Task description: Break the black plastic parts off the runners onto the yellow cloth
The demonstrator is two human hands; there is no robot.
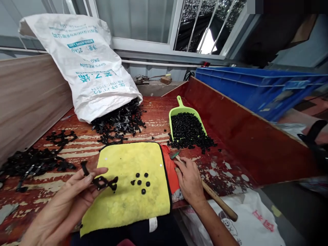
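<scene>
Left hand (74,193): I read thumb and fingers clamped on a branched black plastic piece (102,183), which is above the left part of a yellow cloth (128,208). Right hand (191,181): fingers curled around a wooden-handled tool (217,201), its metal head poking out beyond the fingertips; I cannot see the underside of that grip. Orange fabric (171,174) lies just beside the cloth, near this hand. On the cloth I note a cluster of small black round pieces (148,183). Beyond it, a green dustpan (180,102) holds many small black parts (187,126), some spilled at its lip. A white sack (94,68) leans left of the dustpan, black pieces (123,119) at its mouth. Another black heap (30,160) sits far left.
</scene>
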